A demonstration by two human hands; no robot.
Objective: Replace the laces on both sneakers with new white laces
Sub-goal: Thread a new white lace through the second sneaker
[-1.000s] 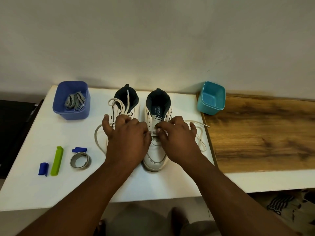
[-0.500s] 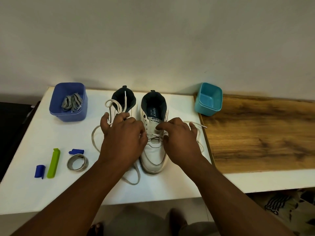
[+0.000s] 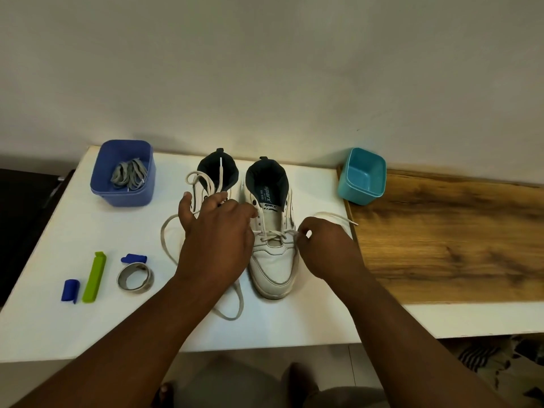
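**On the white table: lacing of the right-hand sneaker under way, lower eyelets only**

Between the two hands stands the right-hand sneaker [image 3: 272, 231], toe toward the person, heel toward the wall; its long axis runs straight away from the body. The left-hand sneaker [image 3: 215, 184] sits just beside it, parallel, largely covered by the left hand [image 3: 216, 240].

Left hand: fingers curled over the left-hand sneaker, fingertips reaching the near-side eyelet row of the right-hand sneaker. Whether it pinches lace cannot be told.

Right hand [image 3: 326, 245]: closed in a pinch on the white lace [image 3: 275, 234] at the outer eyelet row, where the strand leaves the shoe. The free end trails off to the right across the table edge.

Lace state: crossings show at the lowest eyelets only; the upper eyelets stand empty. A long slack loop lies on the white table [image 3: 44, 275] left of and in front of the shoes.

Judgement: the next eyelet lies farther from the body, up the shoe's axis. The right hand is the nearer to its own row and holds the strand.

Old grey laces [image 3: 129, 173] lie in the blue tub [image 3: 123, 198]. The teal tub [image 3: 362, 176] holds nothing visible.
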